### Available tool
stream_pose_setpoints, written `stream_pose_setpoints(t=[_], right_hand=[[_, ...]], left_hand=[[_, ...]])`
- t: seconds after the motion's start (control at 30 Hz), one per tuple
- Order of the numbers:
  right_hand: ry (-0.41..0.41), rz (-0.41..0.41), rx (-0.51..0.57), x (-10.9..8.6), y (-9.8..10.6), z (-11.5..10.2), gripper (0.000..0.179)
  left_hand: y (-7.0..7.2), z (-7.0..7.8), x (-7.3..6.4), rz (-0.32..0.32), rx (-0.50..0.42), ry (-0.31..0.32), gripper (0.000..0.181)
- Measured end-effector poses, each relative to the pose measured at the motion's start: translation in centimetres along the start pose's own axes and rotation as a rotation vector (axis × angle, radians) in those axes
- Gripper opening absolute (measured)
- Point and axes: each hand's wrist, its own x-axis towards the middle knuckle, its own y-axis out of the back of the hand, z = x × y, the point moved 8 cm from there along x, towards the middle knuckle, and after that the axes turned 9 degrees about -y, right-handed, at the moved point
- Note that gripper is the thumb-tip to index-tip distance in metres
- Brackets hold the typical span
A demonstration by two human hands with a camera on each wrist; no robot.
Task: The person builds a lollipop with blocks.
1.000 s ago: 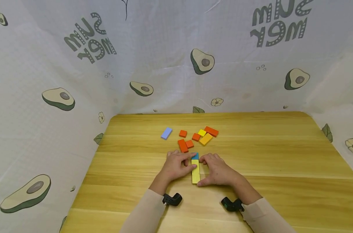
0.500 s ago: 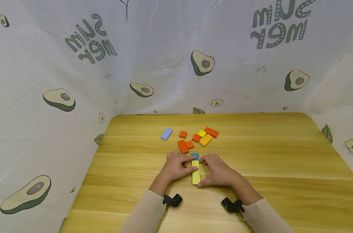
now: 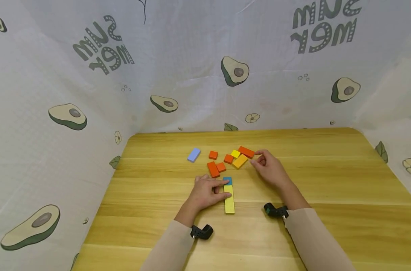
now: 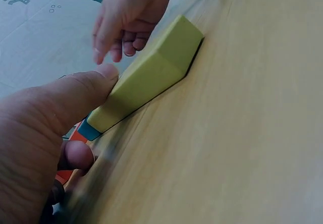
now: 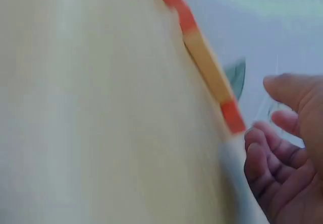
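**Yellow block (image 3: 229,206) and blue block (image 3: 228,180) lie end to end under a person's left hand (image 3: 205,192)**

From my remote post, I see the left hand's index finger rest on the blue block and its thumb on the yellow one, its grip spread between the two. Farther across the wooden surface (image 3: 124,218), the right hand (image 3: 270,169) is at the near-right end of a long red block (image 3: 246,152), its grip moderately wide, thumb and index finger apart; I cannot tell whether a fingertip touches. Beside that red block lie an orange block (image 3: 240,161) and a small yellow block (image 3: 235,153), with a small red block (image 3: 228,159) just left. Nearer the left hand, a second red block (image 3: 213,169) sits beside an orange-red square (image 3: 221,167). A pale blue block (image 3: 193,155) lies leftmost, before a cloth (image 3: 198,49) printed with avocados.
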Motion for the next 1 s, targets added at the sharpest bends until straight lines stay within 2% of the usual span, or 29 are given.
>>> stream_pose_setpoints(t=[0.07,0.2,0.37,0.63,0.8,1.0], right_hand=[[-0.056,0.035,-0.028,1.4,0.6,1.2,0.054],[-0.116,0.039,-0.083,2.9,0.8,2.5,0.060],[-0.100,0.068,-0.167,3.4,0.6,2.3,0.055],[-0.074,0.081,-0.214,3.6,0.1,1.7,0.050],[-0.099,0.111,-0.186,3.1,0.0,2.1,0.045],[-0.122,0.132,-0.072,2.3,0.1,2.4,0.051]], left_hand=[[-0.1,-0.1,-0.1,-0.008,-0.006,0.009,0.050],[-0.3,0.0,-0.1,-0.013,-0.010,0.014,0.051],[-0.3,0.0,0.0,-0.019,-0.010,0.012,0.050],[0.0,-0.2,0.0,-0.007,-0.037,0.015,0.048],[-0.1,-0.1,-0.1,-0.008,-0.032,0.004,0.048],[-0.2,-0.1,-0.1,-0.016,-0.014,0.000,0.049]])
